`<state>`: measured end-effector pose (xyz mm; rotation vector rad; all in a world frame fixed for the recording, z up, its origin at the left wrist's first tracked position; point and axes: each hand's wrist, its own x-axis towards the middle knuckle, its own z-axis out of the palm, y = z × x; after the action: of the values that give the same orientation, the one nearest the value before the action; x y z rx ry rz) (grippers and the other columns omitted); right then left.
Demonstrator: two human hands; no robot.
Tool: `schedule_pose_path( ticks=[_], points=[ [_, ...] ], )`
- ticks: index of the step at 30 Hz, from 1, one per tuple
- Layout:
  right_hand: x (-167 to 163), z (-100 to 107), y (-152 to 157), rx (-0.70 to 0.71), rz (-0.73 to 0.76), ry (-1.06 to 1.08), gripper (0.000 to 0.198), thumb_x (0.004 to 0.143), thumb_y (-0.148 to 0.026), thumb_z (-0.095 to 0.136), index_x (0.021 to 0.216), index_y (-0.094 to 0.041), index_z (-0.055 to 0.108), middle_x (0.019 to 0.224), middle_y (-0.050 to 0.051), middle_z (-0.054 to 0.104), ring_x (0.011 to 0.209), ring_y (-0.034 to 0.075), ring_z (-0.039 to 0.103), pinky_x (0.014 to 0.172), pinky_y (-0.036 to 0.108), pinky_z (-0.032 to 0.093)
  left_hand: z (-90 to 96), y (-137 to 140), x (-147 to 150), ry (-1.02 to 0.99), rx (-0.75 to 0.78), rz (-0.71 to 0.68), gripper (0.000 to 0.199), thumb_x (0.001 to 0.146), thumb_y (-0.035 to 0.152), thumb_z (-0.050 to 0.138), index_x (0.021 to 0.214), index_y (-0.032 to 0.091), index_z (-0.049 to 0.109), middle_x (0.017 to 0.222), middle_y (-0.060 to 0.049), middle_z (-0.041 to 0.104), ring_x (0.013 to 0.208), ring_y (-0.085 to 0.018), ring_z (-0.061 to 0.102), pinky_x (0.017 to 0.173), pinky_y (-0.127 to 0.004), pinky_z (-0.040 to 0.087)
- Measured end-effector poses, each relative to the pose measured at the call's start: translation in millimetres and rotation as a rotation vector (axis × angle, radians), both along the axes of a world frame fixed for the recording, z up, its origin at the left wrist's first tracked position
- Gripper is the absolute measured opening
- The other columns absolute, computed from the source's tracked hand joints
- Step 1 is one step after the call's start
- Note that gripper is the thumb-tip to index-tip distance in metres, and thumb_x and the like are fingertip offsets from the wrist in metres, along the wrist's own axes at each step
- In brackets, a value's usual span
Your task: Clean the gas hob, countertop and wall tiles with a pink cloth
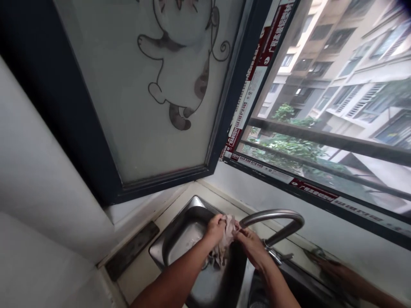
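A crumpled, pale cloth [229, 231] hangs over the stainless steel sink [170, 233], its lower end dangling into the basin. My left hand [215, 230] is closed around the cloth's upper left side. On the other side, my right hand [251, 244] pinches the cloth's right edge, just below the mouth of the curved metal faucet [272, 214]. Whether water is running cannot be made out. The cloth and my left forearm hide part of the basin floor and the drain.
A dark, flat block [132, 251] lies on the counter left of the sink. Above stands a dark-framed frosted pane [128, 141] with a cat drawing, beside a barred window [321, 137]. At lower right, a blurred arm shape [346, 276] shows, perhaps a reflection.
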<state>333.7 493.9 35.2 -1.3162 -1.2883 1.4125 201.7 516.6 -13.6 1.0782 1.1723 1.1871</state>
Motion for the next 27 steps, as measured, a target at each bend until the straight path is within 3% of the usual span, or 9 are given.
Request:
schedule_pose_path(
  ticks=[4, 8, 10, 14, 18, 22, 24, 27],
  points=[
    [2.0, -2.3, -1.9, 0.086, 0.054, -0.153, 0.056, 0.065, -0.056, 0.080, 0.107, -0.021, 0.072, 0.105, 0.007, 0.073, 0.102, 0.028, 0.065, 0.096, 0.044, 0.049, -0.4, -0.4, -0.2, 0.031, -0.007, 0.019, 0.016, 0.091, 0.017, 0.044, 0.094, 0.019, 0.060, 0.082, 0.001, 0.063, 0.077, -0.013, 0.059, 0.071, -0.020, 0.046],
    [14.2, -2.8, 2.0, 0.272, -0.035, -0.429, 0.049, 0.063, -0.063, 0.075, 0.090, -0.022, 0.075, 0.110, 0.009, 0.072, 0.115, 0.032, 0.059, 0.108, 0.048, 0.041, 7.0, -0.3, -5.4, 0.109, 0.009, 0.045, 0.007, 0.086, 0.016, 0.053, 0.089, 0.018, 0.059, 0.078, 0.002, 0.060, 0.079, -0.013, 0.058, 0.074, -0.021, 0.044],
    [21.5, -3.8, 1.5, 0.220, -0.047, -0.389, 0.048, 0.067, -0.063, 0.072, 0.094, -0.023, 0.073, 0.112, 0.007, 0.071, 0.117, 0.030, 0.059, 0.107, 0.046, 0.043, 12.6, 1.1, -9.8, 0.150, 0.021, 0.065, 0.009, 0.088, 0.017, 0.052, 0.092, 0.019, 0.059, 0.079, 0.002, 0.060, 0.080, -0.013, 0.057, 0.077, -0.022, 0.044],
    [21.2, -4.2, -2.9, -0.030, -0.030, -0.046, 0.047, 0.075, -0.056, 0.067, 0.113, -0.028, 0.065, 0.112, 0.002, 0.072, 0.106, 0.024, 0.066, 0.092, 0.038, 0.053, 25.5, 3.7, -15.6, 0.210, 0.026, 0.053, 0.019, 0.089, 0.020, 0.047, 0.102, 0.019, 0.062, 0.087, 0.000, 0.064, 0.083, -0.014, 0.057, 0.077, -0.022, 0.044],
    [7.3, -0.5, 2.4, -0.058, -0.090, 0.102, 0.044, 0.073, -0.048, 0.066, 0.109, -0.023, 0.066, 0.108, 0.005, 0.074, 0.102, 0.026, 0.067, 0.088, 0.037, 0.054, 35.7, 4.4, -20.8, 0.270, 0.033, -0.087, 0.016, 0.084, 0.029, 0.058, 0.089, 0.019, 0.068, 0.079, 0.000, 0.066, 0.077, -0.016, 0.058, 0.071, -0.023, 0.043],
    [1.2, 2.1, 12.1, -0.036, -0.148, 0.048, 0.047, 0.070, -0.052, 0.069, 0.105, -0.020, 0.068, 0.100, 0.006, 0.075, 0.100, 0.028, 0.068, 0.088, 0.038, 0.054, 39.0, 4.1, -31.4, 0.328, 0.036, -0.173, 0.022, 0.063, 0.035, 0.081, 0.071, 0.019, 0.069, 0.066, 0.001, 0.064, 0.070, -0.018, 0.057, 0.068, -0.026, 0.042],
    [2.7, 3.6, 13.9, 0.003, -0.131, -0.071, 0.049, 0.069, -0.057, 0.071, 0.103, -0.021, 0.069, 0.098, 0.005, 0.075, 0.100, 0.028, 0.067, 0.089, 0.039, 0.054, 38.5, 3.9, -36.0, 0.331, 0.034, -0.131, 0.018, 0.071, 0.036, 0.074, 0.075, 0.019, 0.070, 0.068, 0.001, 0.065, 0.072, -0.018, 0.058, 0.069, -0.025, 0.042],
    [8.9, 9.2, 12.6, 0.035, 0.043, -0.257, 0.051, 0.065, -0.056, 0.078, 0.099, -0.020, 0.070, 0.097, 0.005, 0.074, 0.098, 0.029, 0.066, 0.090, 0.042, 0.052, 35.9, 2.3, -40.0, 0.311, 0.035, -0.047, 0.016, 0.082, 0.030, 0.060, 0.085, 0.020, 0.072, 0.076, 0.001, 0.067, 0.076, -0.016, 0.058, 0.071, -0.024, 0.042]
  ],
)
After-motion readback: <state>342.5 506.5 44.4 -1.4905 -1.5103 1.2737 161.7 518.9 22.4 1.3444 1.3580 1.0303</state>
